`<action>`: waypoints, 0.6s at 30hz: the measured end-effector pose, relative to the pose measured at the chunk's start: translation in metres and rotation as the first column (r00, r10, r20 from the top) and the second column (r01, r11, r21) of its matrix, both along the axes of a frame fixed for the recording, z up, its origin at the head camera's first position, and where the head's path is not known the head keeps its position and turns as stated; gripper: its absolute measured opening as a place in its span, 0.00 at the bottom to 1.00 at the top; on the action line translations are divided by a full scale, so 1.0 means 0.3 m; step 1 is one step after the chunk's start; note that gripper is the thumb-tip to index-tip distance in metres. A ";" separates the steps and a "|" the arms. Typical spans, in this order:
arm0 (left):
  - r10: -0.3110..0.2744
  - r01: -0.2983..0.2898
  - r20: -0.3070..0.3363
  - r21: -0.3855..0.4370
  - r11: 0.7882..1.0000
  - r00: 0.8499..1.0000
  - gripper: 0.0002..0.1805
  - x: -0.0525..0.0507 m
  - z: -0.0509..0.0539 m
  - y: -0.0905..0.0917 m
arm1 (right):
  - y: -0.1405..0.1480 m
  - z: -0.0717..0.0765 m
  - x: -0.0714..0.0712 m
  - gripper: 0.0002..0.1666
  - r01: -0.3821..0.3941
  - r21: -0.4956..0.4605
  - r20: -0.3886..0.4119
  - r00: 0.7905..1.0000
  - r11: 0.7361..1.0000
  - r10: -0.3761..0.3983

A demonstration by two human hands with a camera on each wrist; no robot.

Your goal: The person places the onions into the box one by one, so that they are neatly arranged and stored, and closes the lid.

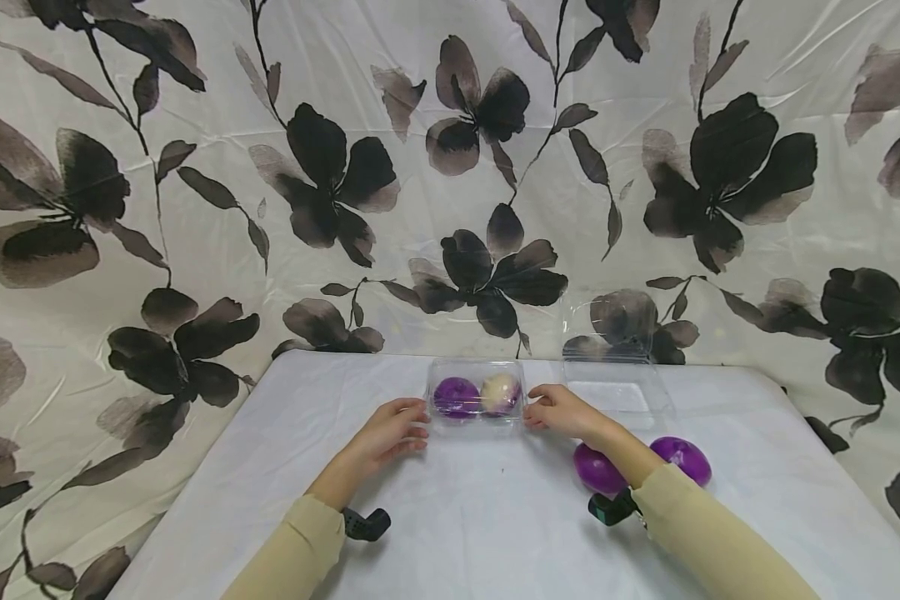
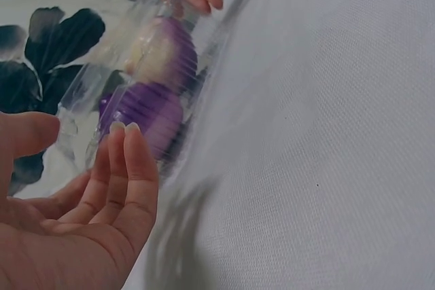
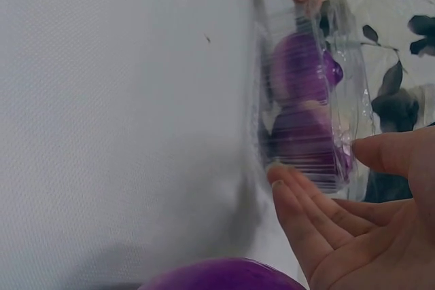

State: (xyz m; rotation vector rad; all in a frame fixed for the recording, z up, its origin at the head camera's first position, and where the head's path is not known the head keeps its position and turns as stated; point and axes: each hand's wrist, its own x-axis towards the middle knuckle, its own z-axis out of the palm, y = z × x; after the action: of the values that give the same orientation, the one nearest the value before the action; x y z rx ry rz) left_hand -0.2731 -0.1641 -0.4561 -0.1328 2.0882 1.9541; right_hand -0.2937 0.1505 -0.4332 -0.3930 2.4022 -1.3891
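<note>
A clear plastic box (image 1: 476,419) with its lid down stands near the table's far edge. Inside it lie a purple onion (image 1: 457,397) and a purple-and-cream one (image 1: 500,393). At the box's left end is my left hand (image 1: 390,433), its fingers slightly bent beside the wall. My right hand (image 1: 566,412) is at the right end, with fingertips at the wall. In the left wrist view, thumb and fingers of the left hand (image 2: 88,202) stand apart around the box end. The right wrist view has the right hand (image 3: 353,208) with thumb and fingertips touching the box's corners.
A second clear box (image 1: 618,396), lid raised, stands to the right at the far edge. Two purple onions (image 1: 598,469) (image 1: 682,460) lie on the white table (image 1: 450,533) near my right forearm. A floral curtain (image 1: 390,67) hangs behind the table.
</note>
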 end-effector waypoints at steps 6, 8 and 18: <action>0.007 -0.007 0.009 0.010 1.000 1.000 0.23 -0.006 -0.002 0.004 | -0.001 -0.008 -0.004 0.30 -0.010 -0.030 0.016 1.000 0.999 0.011; 0.013 -0.013 0.014 0.009 1.000 1.000 0.23 -0.010 -0.003 0.006 | -0.001 -0.012 -0.008 0.30 -0.007 -0.029 0.023 1.000 1.000 0.007; 0.025 -0.026 0.012 0.026 0.999 1.000 0.23 -0.017 -0.011 0.019 | -0.003 -0.019 -0.006 0.30 0.023 -0.080 0.054 0.998 0.997 -0.018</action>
State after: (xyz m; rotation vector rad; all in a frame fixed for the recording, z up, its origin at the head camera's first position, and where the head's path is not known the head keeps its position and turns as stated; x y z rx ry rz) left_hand -0.2783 -0.1584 -0.4594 -0.1655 2.0633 1.9897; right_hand -0.2956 0.1497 -0.4389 -0.3475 2.3196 -1.4896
